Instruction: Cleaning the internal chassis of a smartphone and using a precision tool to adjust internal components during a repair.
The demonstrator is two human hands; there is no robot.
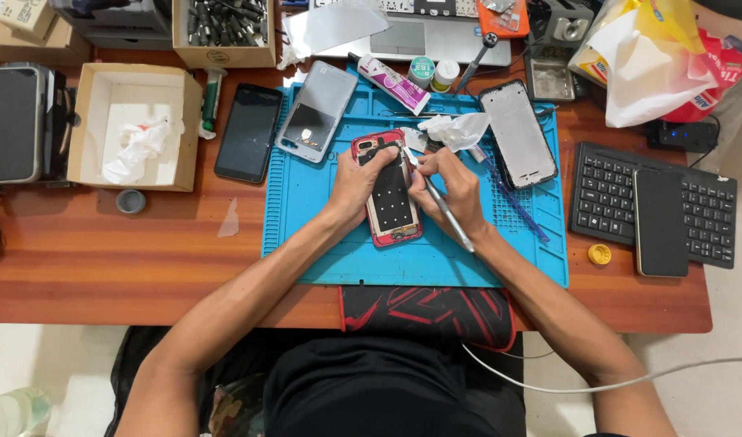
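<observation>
We see our left hand [356, 182] curled on the red-framed opened phone [389, 190], lying lengthwise away from us on the ribbed blue mat [322, 235]; our right hand [452, 188] pinches slim metal tweezers [445, 212].

Phones and phone parts: six. Cardboard boxes [134, 125]: three. Keyboards [652, 204]: one. Blue work mats [419, 259]: one.

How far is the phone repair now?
Done: the red phone lies opened on the blue mat, its separated panel beside it. In hand: the left hand steadies it while the right hand works a metal tool inside. Left: it remains unclosed.
</observation>
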